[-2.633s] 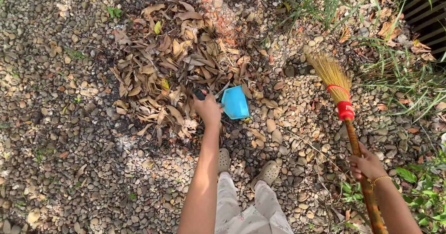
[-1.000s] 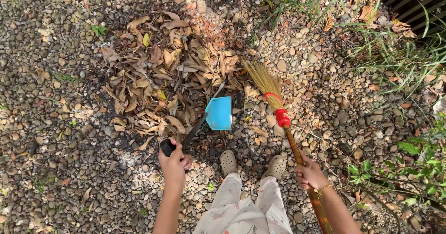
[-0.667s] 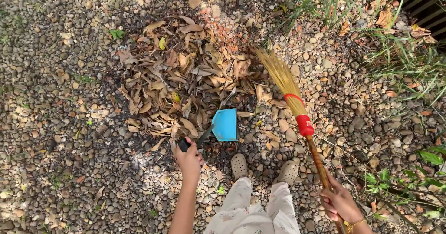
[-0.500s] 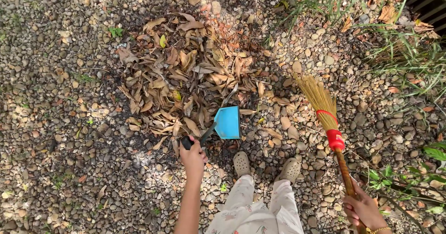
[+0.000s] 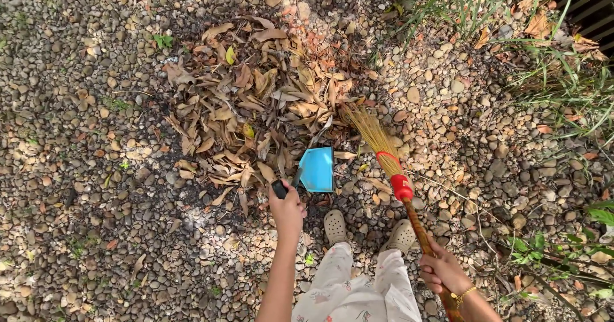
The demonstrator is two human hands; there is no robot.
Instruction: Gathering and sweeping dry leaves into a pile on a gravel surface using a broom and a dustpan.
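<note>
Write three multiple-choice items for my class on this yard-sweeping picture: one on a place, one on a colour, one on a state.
1. Where does the dustpan sit?
A. at the near edge of the leaf pile
B. in the grass
C. on a shoe

2. What colour is the band on the broom?
A. green
B. red
C. white

3. How is the left hand?
A. empty and flat
B. resting on a knee
C. closed on the dustpan's dark handle

Answers: 1 A, the blue pan lies against the dry leaves, just ahead of the shoes. 2 B, a red wrap joins bristles to stick. 3 C, its fingers curl round the handle, while the right hand grips the broomstick.
</note>
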